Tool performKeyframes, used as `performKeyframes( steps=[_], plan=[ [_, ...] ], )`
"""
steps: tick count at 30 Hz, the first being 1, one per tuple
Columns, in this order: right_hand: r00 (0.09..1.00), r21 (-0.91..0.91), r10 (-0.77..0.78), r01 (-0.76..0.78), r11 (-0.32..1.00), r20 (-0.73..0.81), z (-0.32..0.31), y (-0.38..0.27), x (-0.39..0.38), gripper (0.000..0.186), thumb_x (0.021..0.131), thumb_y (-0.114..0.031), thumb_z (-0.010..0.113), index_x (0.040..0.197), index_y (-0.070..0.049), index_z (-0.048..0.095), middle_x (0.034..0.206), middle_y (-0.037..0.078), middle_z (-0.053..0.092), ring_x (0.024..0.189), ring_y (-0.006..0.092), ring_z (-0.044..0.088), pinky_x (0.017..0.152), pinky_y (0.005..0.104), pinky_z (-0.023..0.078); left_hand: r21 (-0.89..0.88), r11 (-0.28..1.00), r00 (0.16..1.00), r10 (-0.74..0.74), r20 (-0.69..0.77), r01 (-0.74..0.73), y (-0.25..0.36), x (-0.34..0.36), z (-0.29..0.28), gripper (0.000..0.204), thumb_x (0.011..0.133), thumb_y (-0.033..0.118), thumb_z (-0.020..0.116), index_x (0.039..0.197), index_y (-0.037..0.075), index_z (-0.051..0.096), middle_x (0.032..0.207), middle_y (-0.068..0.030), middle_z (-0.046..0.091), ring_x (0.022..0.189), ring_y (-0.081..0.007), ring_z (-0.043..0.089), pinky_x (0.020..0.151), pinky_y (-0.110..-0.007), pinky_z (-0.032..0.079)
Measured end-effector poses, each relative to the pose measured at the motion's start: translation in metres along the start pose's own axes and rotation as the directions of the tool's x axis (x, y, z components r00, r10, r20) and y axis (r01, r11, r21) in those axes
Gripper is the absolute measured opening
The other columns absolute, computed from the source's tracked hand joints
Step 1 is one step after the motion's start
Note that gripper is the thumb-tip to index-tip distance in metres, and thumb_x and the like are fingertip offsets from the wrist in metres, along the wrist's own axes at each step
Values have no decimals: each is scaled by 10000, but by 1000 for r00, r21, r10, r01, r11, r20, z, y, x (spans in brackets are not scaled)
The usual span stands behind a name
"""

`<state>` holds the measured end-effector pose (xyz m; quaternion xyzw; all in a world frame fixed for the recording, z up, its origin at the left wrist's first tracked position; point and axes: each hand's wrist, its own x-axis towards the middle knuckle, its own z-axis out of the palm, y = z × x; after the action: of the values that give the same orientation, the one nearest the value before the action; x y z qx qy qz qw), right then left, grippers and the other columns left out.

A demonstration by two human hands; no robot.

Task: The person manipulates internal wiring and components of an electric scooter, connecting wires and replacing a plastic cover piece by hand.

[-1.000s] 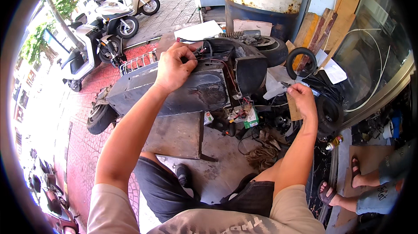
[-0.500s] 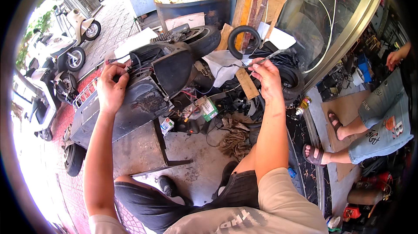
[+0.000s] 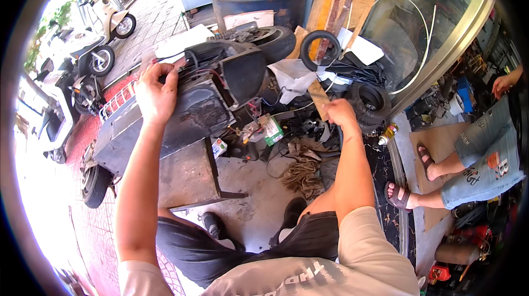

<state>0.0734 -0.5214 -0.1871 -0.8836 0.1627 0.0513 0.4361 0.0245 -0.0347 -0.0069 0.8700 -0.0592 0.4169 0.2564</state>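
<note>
A dark, worn scooter (image 3: 140,139) lies tipped on its side with wires and inner parts exposed. My left hand (image 3: 155,93) is closed over its upper edge, fingers curled together; a blurred reddish end shows past the fingertips, but its kind cannot be made out. My right hand (image 3: 343,114) is closed beside a flat wooden slat (image 3: 318,99), right of the scooter. Whatever its fingers hold is hidden. Loose wiring (image 3: 254,110) hangs from the scooter between my hands, next to a green-and-white box (image 3: 272,131).
A metal stand (image 3: 190,172) sits below the scooter. Brown rags (image 3: 302,170), a thin black tyre (image 3: 320,50), thicker tyres (image 3: 368,102) and a spray can (image 3: 388,133) lie around. A person in jeans (image 3: 480,177) stands at right. Parked scooters (image 3: 61,84) line the left.
My right hand has moved down, and the thin grey piece that stuck out of it no longer shows. My left hand stays closed at the scooter's edge. The view has shifted slightly.
</note>
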Motion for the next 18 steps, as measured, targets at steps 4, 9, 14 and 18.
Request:
performKeyframes(
  steps=[4, 9, 14, 18],
  plan=[
    [936, -76, -230, 259, 963, 268, 37, -20, -24, 291, 946, -313, 736, 1026, -39, 793, 825, 162, 763, 782, 291, 740, 761, 402, 558, 86, 973, 971, -220, 92, 213, 4, 2, -2, 227, 930, 215, 706, 1054, 30, 750, 1009, -128, 784, 943, -263, 751, 904, -361, 555],
    [800, 55, -544, 550, 833, 251, 90, -72, -71, 217, 952, -218, 662, 1070, -88, 789, 1018, 175, 773, 986, 343, 739, 870, 415, 564, 67, 971, 955, -239, 173, 231, 2, 0, -5, 244, 950, 241, 702, 1084, 42, 747, 1000, -119, 788, 927, -231, 750, 879, -350, 558],
    [680, 88, -553, 590, 803, 481, 123, -105, -94, 345, 944, -301, 711, 1197, -71, 757, 1046, 151, 786, 1015, 321, 746, 900, 401, 569, 55, 982, 972, -188, 143, 182, -4, -1, -3, 262, 951, 289, 715, 1071, 61, 761, 970, -128, 787, 896, -258, 754, 856, -364, 559],
    [812, 46, -428, 448, 893, 398, 146, -108, -95, 627, 930, -338, 731, 1457, -58, 541, 1138, 186, 759, 1080, 368, 723, 948, 448, 551, 68, 977, 966, -212, 145, 205, 3, -1, 1, 252, 950, 265, 714, 1059, 43, 756, 980, -129, 792, 901, -250, 757, 874, -346, 556]
  ],
)
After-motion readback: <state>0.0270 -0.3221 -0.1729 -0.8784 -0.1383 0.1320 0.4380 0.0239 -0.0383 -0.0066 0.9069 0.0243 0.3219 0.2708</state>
